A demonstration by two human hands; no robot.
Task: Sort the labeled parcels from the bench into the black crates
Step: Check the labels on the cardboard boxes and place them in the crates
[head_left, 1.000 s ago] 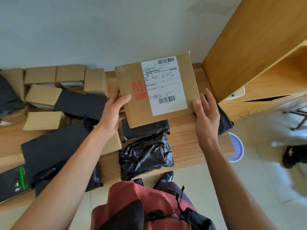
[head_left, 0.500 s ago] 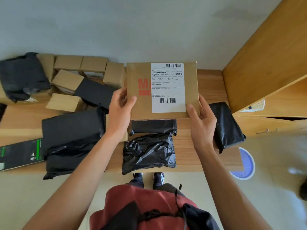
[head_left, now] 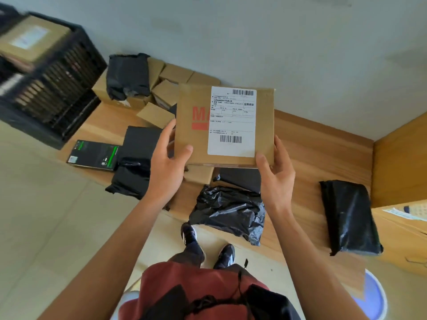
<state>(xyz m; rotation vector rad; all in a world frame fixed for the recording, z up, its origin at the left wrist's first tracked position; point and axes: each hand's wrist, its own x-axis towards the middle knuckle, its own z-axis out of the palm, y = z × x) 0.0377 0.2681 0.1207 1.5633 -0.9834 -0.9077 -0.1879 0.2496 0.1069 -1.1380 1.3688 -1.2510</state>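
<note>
Holding the cardboard parcel (head_left: 225, 125) at centre frame, I have it raised over the worktop (head_left: 318, 158), its white shipping label (head_left: 232, 122) facing the camera with barcodes at top and bottom and red print beside it. My left hand (head_left: 166, 167) grips the parcel's lower left corner, thumb on the front face and fingers curled behind. My right hand (head_left: 276, 174) grips the lower right corner the same way, thumb on the front near the label's edge. Just below the parcel a crumpled black plastic bag (head_left: 227, 211) lies on the worktop's near edge, and a flatter black bag (head_left: 349, 217) lies at right, well apart from it. At left of centre sit a dark box with green print (head_left: 93, 154) and more black mailers (head_left: 136, 165). Small cardboard boxes (head_left: 166, 93) are heaped toward the wall. A black crate (head_left: 57, 88) in the upper left of the frame holds a labelled box, though it is blurred.
</note>
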